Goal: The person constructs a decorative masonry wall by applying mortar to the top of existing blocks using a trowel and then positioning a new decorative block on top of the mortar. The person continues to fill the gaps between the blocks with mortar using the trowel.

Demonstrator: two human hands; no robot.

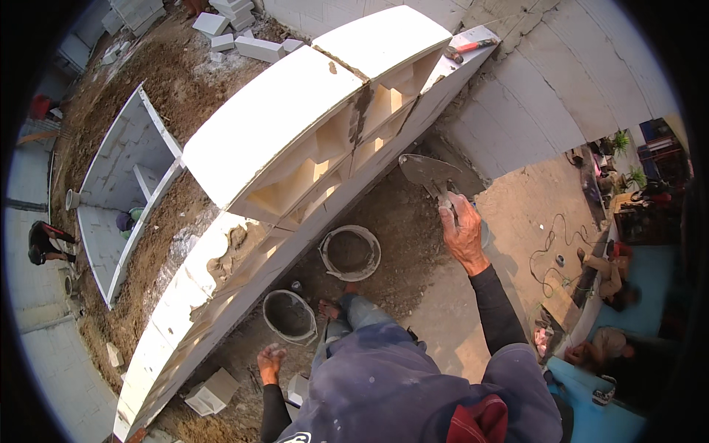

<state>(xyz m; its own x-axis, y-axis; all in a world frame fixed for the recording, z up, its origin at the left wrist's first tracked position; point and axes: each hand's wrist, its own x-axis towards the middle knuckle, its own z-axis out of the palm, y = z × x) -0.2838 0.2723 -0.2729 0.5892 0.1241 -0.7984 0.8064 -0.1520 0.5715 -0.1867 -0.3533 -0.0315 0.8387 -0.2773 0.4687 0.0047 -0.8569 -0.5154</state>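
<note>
My right hand (465, 230) is closed round the handle of a pointed trowel (427, 171), its blade held out beside the wall and grey with mortar. My left hand (271, 363) hangs low, its fingers loosely bent and apart, holding nothing I can see. Close to it is a bucket (289, 317) with grey mix inside. A second bucket (350, 253) of similar mix stands farther off. Across the view runs a white block wall (170, 314) with hollow openings in its side. Brown-grey mortar (238, 251) lies on its top, beside a large white block (273, 125).
A hammer with a red handle (473, 47) rests on the wall's far end. Loose white blocks (258, 49) lie on the soil beyond. A cut block (212, 391) sits near my left arm. Other people (50, 242) are at both sides. A dark cable (550, 255) curls over the floor.
</note>
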